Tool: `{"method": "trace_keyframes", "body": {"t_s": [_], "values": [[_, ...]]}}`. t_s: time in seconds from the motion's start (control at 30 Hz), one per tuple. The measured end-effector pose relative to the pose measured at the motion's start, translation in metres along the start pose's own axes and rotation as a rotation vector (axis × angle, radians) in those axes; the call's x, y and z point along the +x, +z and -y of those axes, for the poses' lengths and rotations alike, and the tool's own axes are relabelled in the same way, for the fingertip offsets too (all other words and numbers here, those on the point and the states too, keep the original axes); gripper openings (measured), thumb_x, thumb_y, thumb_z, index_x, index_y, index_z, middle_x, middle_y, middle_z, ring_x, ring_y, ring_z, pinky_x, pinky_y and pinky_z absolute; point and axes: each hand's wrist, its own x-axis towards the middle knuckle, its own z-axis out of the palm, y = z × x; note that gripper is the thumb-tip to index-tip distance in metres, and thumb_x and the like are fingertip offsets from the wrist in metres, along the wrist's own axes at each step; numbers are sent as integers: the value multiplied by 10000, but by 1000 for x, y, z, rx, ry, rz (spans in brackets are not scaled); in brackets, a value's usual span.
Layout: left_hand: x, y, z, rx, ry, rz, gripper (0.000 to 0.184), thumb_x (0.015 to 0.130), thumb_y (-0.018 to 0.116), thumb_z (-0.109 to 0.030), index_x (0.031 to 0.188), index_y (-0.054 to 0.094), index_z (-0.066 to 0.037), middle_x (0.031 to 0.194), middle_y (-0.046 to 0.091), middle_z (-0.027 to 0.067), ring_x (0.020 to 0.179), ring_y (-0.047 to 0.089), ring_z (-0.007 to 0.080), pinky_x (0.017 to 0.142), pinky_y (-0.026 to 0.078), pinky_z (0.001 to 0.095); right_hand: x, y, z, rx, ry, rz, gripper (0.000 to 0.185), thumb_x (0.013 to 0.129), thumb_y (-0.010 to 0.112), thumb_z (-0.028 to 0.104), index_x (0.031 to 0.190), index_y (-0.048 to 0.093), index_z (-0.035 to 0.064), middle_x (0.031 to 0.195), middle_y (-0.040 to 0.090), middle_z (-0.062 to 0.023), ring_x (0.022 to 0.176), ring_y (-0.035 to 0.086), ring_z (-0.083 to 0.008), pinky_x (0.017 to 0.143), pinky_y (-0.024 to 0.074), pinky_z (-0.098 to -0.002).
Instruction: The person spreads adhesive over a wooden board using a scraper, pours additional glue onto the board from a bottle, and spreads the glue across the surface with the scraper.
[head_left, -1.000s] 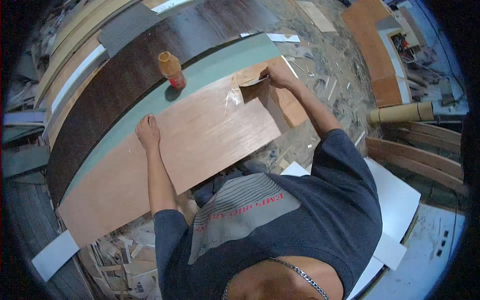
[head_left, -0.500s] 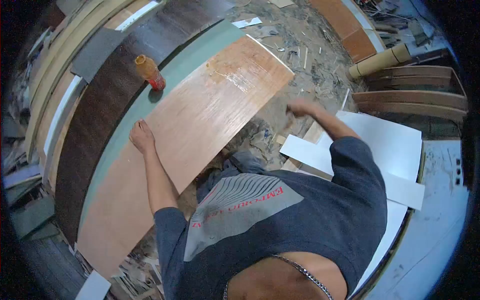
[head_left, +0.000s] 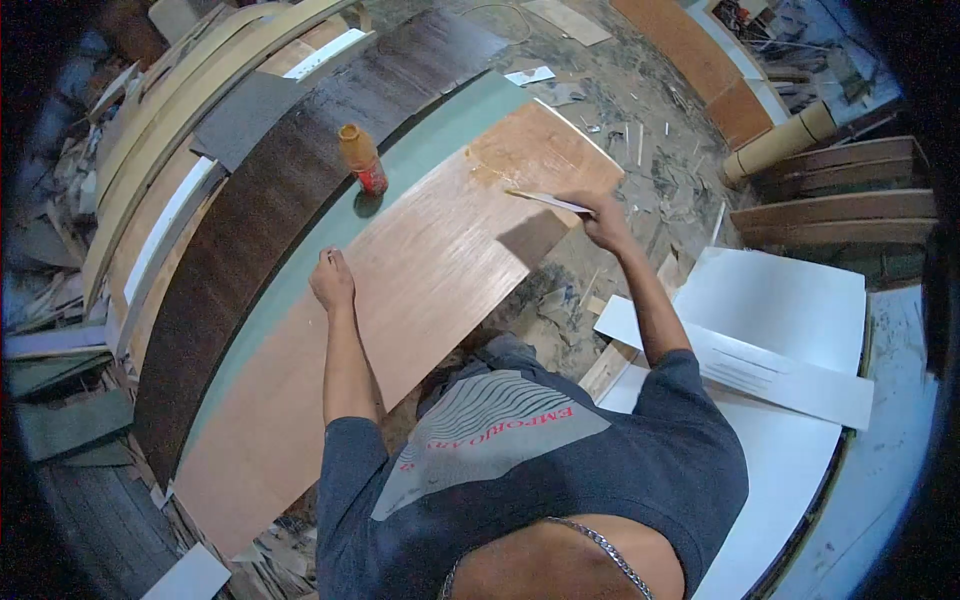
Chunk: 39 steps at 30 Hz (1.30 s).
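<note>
Tan plywood across the centre: saw a long, curve-edged plywood panel (head_left: 410, 300) laid flat, long axis slanting from the lower left to the upper right of the frame. Near its upper-right end, noted a glossy amber smear (head_left: 488, 168). Just below the smear, right of centre, saw a thin white piece (head_left: 550, 201) almost edge-on, long axis nearly level and dipping slightly to the right, yellowish free end pointing left. Found its other end gripped in the right hand (head_left: 605, 222), fingers closed on it. Noted a dark shadow (head_left: 530, 245) on the panel beneath.

Left of centre, found the left hand (head_left: 332, 282) at the panel's upper edge, fingers curled inward; could not tell whether gripping that edge or only resting there.

Above and slightly right of the left hand, saw a bottle (head_left: 362, 165), amber above and red below, standing on a green board (head_left: 440, 130) close to the panel's curved edge. Towards the upper left, noted a dark brown curved board (head_left: 290, 190) alongside the green one. At the upper right, saw a brown roll (head_left: 780, 145); below it, curved wooden pieces (head_left: 835, 208); lower still, a white sheet (head_left: 780, 290) near the right forearm.
</note>
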Motion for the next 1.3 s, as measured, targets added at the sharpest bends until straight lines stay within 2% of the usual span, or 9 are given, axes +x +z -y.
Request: {"method": "trace_keyframes", "body": {"t_s": [0.07, 0.23, 0.43, 0.63, 0.87, 0.93, 1.0, 1.13, 1.3], "values": [[-2, -1, -3, -130, 3, -13, 381, 1000, 477, -378, 1102, 680, -72, 886, 691, 241, 848, 652, 427, 776, 494, 499, 41, 27, -6, 13, -111, -23, 486, 737, 550, -93, 1149, 709, 110, 1126, 715, -93, 1040, 675, -237, 844, 533, -341], [-1, 5, 2, -78, 47, -66, 371, 997, 494, -357, 1113, 677, -55, 919, 688, 243, 902, 638, 416, 833, 476, 492, 130, 78, -36, -561, -466, 16, 518, 717, 673, 39, 1220, 671, 168, 1261, 660, -48, 1178, 607, -272, 996, 487, -393], [1, 6, -5, -12, -1, -83, 373, 995, 507, -361, 1125, 669, -52, 961, 686, 238, 937, 622, 410, 883, 453, 487, 180, 105, -55, -574, -474, 126, 531, 779, 641, 69, 1296, 622, 186, 1314, 632, -44, 1255, 560, -258, 1055, 431, -406], [2, 3, -7, -44, -40, -34, 356, 991, 516, -339, 1106, 671, -39, 947, 686, 236, 926, 623, 412, 864, 455, 490, 169, 112, -54, -620, -575, 78, 379, 823, 622, 170, 1201, 645, 165, 1224, 662, -34, 1191, 589, -236, 1007, 447, -400], [3, 2, -13, -10, -20, -72, 324, 990, 523, -296, 1082, 677, -27, 923, 686, 225, 916, 626, 399, 847, 459, 485, 91, 85, 14, -598, -623, 374, 358, 817, 610, 139, 1171, 660, 151, 1193, 668, -51, 1174, 592, -231, 986, 455, -404], [3, 2, -11, 3, -12, -83, 324, 990, 522, -297, 1077, 680, -27, 925, 687, 225, 916, 627, 396, 843, 460, 481, 94, 83, 20, -547, -626, 507, 362, 808, 621, 133, 1166, 665, 149, 1187, 672, -54, 1157, 603, -236, 982, 465, -403], [3, 3, -12, 6, -14, -103, 325, 990, 521, -297, 1073, 683, -28, 927, 687, 225, 916, 628, 392, 839, 461, 478, 119, 88, -2, -523, -548, 207, 363, 782, 643, 111, 1142, 683, 139, 1146, 688, -64, 1112, 628, -256, 953, 494, -397], [3, -2, -14, -26, -55, -49, 324, 992, 518, -304, 1069, 691, -41, 945, 689, 218, 924, 630, 383, 841, 461, 465, 179, 78, -11, -460, -462, 45, 435, 740, 608, -26, 1133, 718, 122, 1082, 715, -118, 1047, 668, -297, 855, 542, -392], [4, 0, -11, -26, -30, -48, 324, 994, 516, -314, 1074, 694, -55, 960, 690, 214, 932, 630, 379, 847, 458, 462, 219, 78, -26, -669, -143, 186, 281, 825, 587, 152, 1056, 743, 118, 1024, 712, -180, 971, 687, -320, 827, 533, -421]]}}
